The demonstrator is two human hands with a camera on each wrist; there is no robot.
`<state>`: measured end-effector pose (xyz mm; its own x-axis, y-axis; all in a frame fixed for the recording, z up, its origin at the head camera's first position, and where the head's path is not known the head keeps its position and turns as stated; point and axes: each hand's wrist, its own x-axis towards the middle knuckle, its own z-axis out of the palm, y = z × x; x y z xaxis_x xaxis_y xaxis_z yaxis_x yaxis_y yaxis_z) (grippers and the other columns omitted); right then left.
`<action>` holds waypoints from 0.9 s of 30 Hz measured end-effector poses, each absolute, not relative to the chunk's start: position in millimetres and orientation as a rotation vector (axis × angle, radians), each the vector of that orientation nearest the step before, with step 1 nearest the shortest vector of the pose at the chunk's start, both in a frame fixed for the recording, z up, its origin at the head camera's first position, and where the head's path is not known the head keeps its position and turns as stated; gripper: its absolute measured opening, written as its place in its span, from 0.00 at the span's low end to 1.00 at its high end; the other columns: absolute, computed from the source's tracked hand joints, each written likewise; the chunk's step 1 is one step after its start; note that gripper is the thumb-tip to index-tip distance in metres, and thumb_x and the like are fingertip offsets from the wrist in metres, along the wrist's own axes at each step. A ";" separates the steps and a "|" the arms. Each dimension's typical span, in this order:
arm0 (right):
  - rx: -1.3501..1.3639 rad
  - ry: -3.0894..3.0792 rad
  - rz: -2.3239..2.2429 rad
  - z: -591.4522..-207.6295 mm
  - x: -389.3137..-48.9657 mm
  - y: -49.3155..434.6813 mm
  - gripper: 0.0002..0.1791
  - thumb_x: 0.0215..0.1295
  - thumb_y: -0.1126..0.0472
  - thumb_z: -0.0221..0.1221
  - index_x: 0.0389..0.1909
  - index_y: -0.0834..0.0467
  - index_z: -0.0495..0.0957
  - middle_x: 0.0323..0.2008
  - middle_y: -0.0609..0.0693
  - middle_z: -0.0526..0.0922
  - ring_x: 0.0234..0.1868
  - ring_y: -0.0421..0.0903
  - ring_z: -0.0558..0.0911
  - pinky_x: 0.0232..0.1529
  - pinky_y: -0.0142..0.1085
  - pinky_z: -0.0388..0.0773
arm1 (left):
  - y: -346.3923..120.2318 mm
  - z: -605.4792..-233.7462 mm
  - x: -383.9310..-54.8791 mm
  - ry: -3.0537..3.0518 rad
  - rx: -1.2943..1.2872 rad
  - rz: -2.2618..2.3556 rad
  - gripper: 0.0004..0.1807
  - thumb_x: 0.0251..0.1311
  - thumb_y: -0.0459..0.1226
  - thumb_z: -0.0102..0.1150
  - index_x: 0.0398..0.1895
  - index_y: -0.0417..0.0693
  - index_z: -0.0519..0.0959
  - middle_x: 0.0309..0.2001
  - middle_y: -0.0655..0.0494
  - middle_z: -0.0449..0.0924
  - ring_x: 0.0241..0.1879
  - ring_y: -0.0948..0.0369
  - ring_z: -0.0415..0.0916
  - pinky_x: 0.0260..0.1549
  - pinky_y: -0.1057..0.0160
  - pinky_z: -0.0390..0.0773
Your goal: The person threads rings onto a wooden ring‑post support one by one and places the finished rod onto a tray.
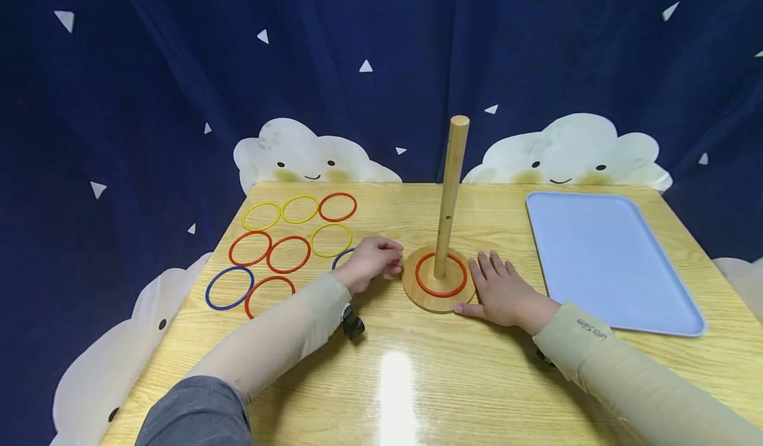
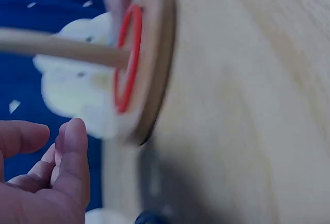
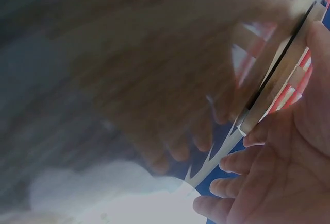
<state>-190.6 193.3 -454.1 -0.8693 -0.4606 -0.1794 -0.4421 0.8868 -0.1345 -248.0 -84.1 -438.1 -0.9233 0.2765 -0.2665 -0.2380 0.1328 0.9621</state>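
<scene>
Rings (image 1: 292, 236) lie on the left; my sleeve (image 1: 280, 333) could drag them. My left hand (image 1: 371, 262) is loose, empty, beside the wooden stand (image 1: 450, 201) and its red ring (image 2: 137, 33). My spread right hand (image 1: 504, 293) touches the base (image 1: 438, 305); pushing could tip it.

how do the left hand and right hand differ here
The left hand has its fingers bent toward its thumb, while the right hand has straighter, spread fingers. The left hand is just apart from the round wooden base; the right hand touches its edge. Both are beside that base, on opposite sides.
</scene>
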 end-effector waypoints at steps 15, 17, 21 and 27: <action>-0.673 2.837 -0.187 -457.7 -192.7 197.9 0.60 0.69 0.26 0.52 0.76 0.75 0.53 0.75 0.78 0.52 0.75 0.77 0.49 0.71 0.70 0.54 | -185.3 -448.4 -236.7 2.188 -0.290 2.139 0.19 0.72 0.25 0.53 0.62 0.20 0.69 0.43 0.44 0.75 0.39 0.59 0.80 0.44 0.68 0.84; -0.685 2.845 -0.188 -462.2 -193.6 199.7 0.61 0.69 0.24 0.49 0.76 0.75 0.53 0.74 0.78 0.52 0.75 0.77 0.50 0.70 0.71 0.54 | -188.5 -457.1 -234.4 2.227 -0.290 2.103 0.20 0.71 0.25 0.54 0.62 0.22 0.69 0.46 0.43 0.74 0.43 0.57 0.78 0.45 0.68 0.82; -0.704 2.865 -0.178 -469.1 -195.3 201.2 0.61 0.69 0.22 0.47 0.76 0.75 0.53 0.74 0.78 0.52 0.75 0.77 0.50 0.70 0.71 0.53 | -189.1 -470.0 -228.6 2.293 -0.272 2.028 0.21 0.70 0.26 0.56 0.63 0.26 0.69 0.51 0.41 0.72 0.49 0.56 0.72 0.46 0.66 0.79; -0.694 2.847 -0.170 -458.3 -192.4 194.0 0.59 0.69 0.27 0.54 0.76 0.76 0.54 0.74 0.79 0.53 0.74 0.78 0.51 0.70 0.71 0.55 | -184.9 -476.9 -225.0 2.362 -0.351 1.958 0.19 0.68 0.26 0.59 0.61 0.29 0.72 0.52 0.40 0.72 0.50 0.54 0.70 0.44 0.67 0.78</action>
<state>-192.4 194.0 -458.3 -0.8682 -0.4656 -0.1714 -0.4419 0.8827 -0.1597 -225.0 -184.9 -476.9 -0.9727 -0.1400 -0.1849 -0.2077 0.1704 0.9632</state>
